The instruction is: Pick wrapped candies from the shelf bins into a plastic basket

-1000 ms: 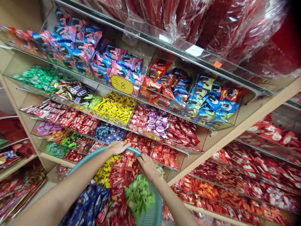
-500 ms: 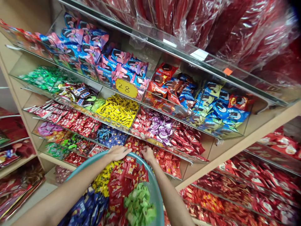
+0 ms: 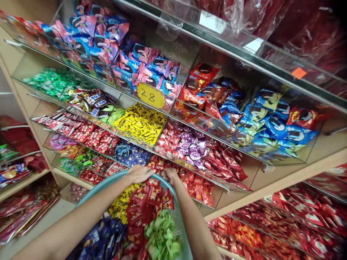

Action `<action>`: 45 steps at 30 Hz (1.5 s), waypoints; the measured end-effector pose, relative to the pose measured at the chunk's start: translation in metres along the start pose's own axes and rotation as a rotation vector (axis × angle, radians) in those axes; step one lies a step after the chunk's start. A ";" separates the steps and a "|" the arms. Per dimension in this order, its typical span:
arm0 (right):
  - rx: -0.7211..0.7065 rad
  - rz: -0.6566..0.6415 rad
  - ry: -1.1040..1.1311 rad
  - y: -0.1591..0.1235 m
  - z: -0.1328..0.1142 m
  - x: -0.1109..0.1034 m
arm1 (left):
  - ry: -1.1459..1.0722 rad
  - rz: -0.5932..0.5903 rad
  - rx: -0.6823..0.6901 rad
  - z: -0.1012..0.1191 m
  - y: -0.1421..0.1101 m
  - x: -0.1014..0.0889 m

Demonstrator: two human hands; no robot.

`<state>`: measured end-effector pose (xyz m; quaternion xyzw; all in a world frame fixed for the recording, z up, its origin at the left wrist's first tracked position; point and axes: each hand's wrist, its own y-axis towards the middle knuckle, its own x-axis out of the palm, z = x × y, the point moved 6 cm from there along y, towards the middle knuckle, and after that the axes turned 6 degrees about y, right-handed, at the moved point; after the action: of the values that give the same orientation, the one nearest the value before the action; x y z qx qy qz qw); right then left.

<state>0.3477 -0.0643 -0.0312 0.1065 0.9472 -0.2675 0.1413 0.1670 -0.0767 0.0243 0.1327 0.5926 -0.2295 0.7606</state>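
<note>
My left hand (image 3: 140, 174) lies across the far rim of a teal plastic basin (image 3: 177, 202), its fingers stretched toward the shelf. Just beyond that rim is my right hand (image 3: 170, 174), fingers curled down at a shelf compartment of red candy packets (image 3: 157, 162). Whatever it grips is hidden. Inside the basin are red packets (image 3: 139, 209), yellow-wrapped candies (image 3: 119, 206), dark blue packets (image 3: 100, 234) and pale green wrapped pieces (image 3: 164, 234). The basin's near side is cut off by the bottom of the view.
Tiered shelves with clear dividers hold yellow candies (image 3: 141, 122), purple-wrapped candies (image 3: 189, 141) and blue-pink cookie packs (image 3: 148, 70). A yellow price tag (image 3: 150, 95) reads 28. A glass shelf edge (image 3: 206, 36) juts overhead. More red packets (image 3: 292, 202) fill the right-hand shelves.
The view has shifted closer to the shelves, whose right side now sits farther right. My right hand stays by the red packets, its fingers slightly lower behind the rim. My left hand remains at the rim.
</note>
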 end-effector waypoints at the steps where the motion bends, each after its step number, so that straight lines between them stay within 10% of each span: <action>1: -0.022 0.004 0.022 -0.002 -0.002 -0.003 | 0.003 -0.001 0.001 0.000 0.000 0.000; 18: -0.685 0.168 0.030 -0.128 -0.006 -0.080 | -0.047 -0.118 -0.040 0.003 -0.003 -0.007; 45: -0.775 0.374 -0.554 -0.142 0.017 -0.034 | -0.074 -0.086 -0.003 0.002 -0.007 -0.005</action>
<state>0.3439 -0.1960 0.0341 0.1390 0.8685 0.1151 0.4617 0.1642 -0.0830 0.0298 0.0975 0.5697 -0.2657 0.7715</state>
